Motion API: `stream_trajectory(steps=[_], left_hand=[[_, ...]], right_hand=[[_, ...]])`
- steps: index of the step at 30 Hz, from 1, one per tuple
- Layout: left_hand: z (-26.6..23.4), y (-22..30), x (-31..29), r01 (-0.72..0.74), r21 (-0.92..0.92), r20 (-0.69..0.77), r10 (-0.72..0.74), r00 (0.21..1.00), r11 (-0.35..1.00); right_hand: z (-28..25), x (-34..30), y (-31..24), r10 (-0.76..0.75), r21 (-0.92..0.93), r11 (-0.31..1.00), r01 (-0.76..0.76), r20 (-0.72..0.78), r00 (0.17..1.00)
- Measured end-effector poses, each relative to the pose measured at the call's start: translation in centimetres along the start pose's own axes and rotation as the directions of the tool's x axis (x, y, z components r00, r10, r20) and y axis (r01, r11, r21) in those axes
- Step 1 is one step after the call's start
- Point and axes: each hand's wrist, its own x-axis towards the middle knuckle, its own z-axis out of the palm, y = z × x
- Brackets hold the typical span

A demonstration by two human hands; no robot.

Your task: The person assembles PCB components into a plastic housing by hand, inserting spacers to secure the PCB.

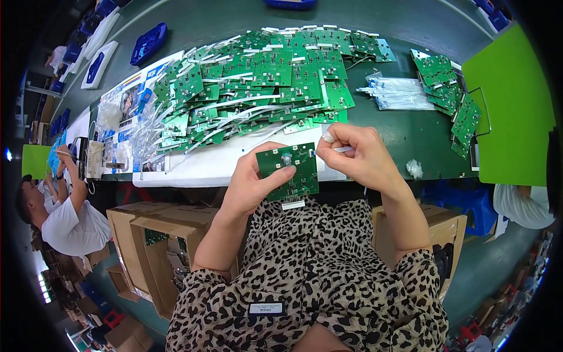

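Above my lap my left hand grips a green circuit board, thumb across its face and fingers behind it. The board carries small components, a metal-topped part near its upper middle and a white connector on its lower edge. Just right of it, my right hand pinches a white flat ribbon cable close to the board's right edge. Something whitish and crumpled sits at the right fingertips; I cannot tell what it is. Whether the cable touches the board's side connector is also unclear.
A large heap of green boards with white cables covers the table ahead. Bagged white cables and another board stack lie right, near a lime-green panel. Cardboard boxes stand below the edge. Another person works at left.
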Motion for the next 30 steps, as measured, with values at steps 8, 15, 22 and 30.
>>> stream_trajectory(steps=[8,15,22,30], left_hand=[[-0.1,-0.1,0.0,0.005,0.011,-0.013,-0.005,1.0,1.0],[-0.1,0.0,0.0,0.028,0.021,0.017,-0.028,0.999,0.999],[-0.4,0.3,0.0,0.109,-0.105,0.07,-0.102,0.992,0.989],[-1.9,0.3,0.3,0.163,-0.222,0.043,-0.157,0.987,0.961]], right_hand=[[0.0,0.1,0.8,0.008,0.038,0.999,-0.01,0.045,0.999],[-0.1,0.4,1.2,0.044,0.179,0.981,-0.079,0.192,0.98],[0.3,0.7,2.7,0.057,0.424,0.883,-0.202,0.33,0.942],[0.3,0.8,1.6,-0.225,-0.002,0.974,0.225,0.007,0.974]])
